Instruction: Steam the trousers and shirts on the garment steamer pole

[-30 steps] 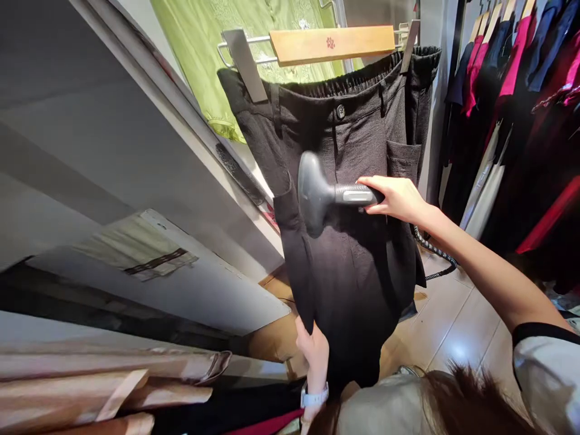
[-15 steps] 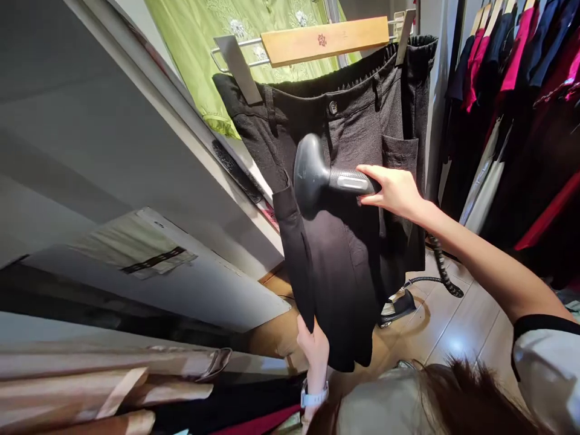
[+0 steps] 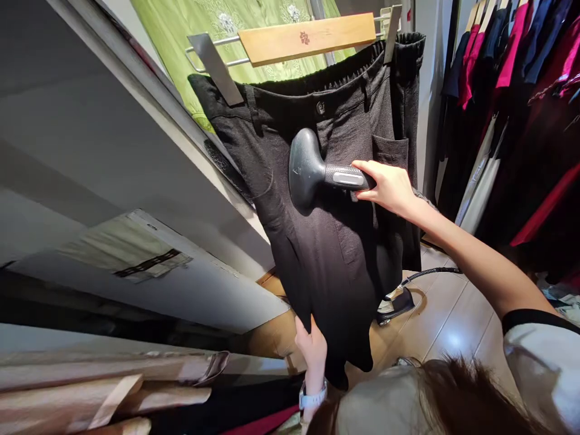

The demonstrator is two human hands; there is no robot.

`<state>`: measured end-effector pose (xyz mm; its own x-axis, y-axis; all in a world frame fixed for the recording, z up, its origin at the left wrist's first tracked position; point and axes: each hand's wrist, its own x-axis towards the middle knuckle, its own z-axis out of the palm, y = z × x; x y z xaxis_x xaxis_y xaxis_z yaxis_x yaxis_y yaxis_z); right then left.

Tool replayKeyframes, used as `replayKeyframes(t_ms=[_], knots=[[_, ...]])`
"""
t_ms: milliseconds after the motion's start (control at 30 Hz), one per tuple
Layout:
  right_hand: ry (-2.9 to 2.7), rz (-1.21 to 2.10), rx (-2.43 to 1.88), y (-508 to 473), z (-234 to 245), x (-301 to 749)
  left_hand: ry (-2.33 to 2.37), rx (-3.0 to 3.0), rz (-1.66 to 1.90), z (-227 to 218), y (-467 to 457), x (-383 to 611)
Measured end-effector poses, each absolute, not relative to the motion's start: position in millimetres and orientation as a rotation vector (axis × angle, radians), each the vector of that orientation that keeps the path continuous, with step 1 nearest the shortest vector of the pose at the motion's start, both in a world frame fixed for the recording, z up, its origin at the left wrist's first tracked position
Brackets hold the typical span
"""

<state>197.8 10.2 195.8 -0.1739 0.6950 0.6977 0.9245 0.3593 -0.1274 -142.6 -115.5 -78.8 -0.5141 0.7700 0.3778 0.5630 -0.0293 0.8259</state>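
Steamer (image 3: 306, 166) raised in outstretched right hand (image 3: 385, 187), left hand (image 3: 312, 347) gripping trousers (image 3: 335, 260)

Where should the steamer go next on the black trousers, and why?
Probably slide it slowly downward. The right hand holds the steamer high, just under the waistband, while the left hand grips the trousers low, so the cloth between looks stretched and ready.

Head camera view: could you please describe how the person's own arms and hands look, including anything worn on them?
Both hands are bare, with no gloves. The left hand has a pale watch strap round its wrist. The right hand leads into a bare forearm, up to a short white sleeve edged with a black band.
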Motion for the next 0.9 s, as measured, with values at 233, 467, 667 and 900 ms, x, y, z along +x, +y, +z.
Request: replayKeyframes(t_ms=[233,467,667,900], knots=[[-1.972,-0.496,-1.372,11,198,210,2.050,1.465,1.585,-81,-112,-144],[-2.017,-0.452,-1.419,12,193,203,2.060,1.460,1.590,-82,-110,-145],[-2.053,-0.454,-1.443,13,195,205,2.038,1.445,1.556,-85,-109,-147],[-2.131,-0.522,-1.402,14,199,214,1.972,1.482,1.532,-88,-111,-146]])
